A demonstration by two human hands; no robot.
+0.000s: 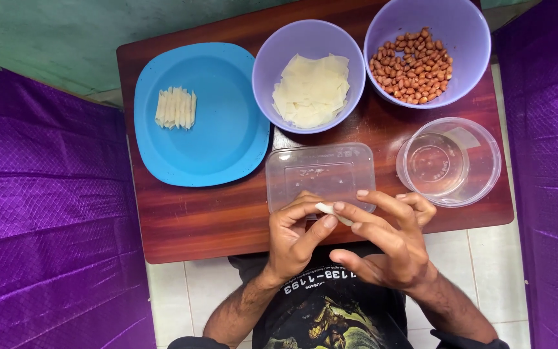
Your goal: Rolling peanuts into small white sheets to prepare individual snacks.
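Note:
My left hand (295, 239) and my right hand (389, 239) meet over the near edge of a small wooden table (214, 213). Together they pinch a small rolled piece of pale dough wrapper (332, 211) between fingertips and thumbs. Just beyond the hands lies a clear rectangular plastic lid (321, 171). A blue plate (208, 116) at the left carries a row of several finished rolled wrappers (175, 108). A lilac bowl (272, 61) holds a stack of flat square wrappers (311, 89). A second lilac bowl (469, 39) holds peanuts (411, 66).
A clear round plastic container (450, 161) with a little water stands at the right of the table. Purple quilted cloth (46, 213) flanks both sides. White floor tiles (182, 291) show below the table, and a green wall surface (46, 32) lies beyond it.

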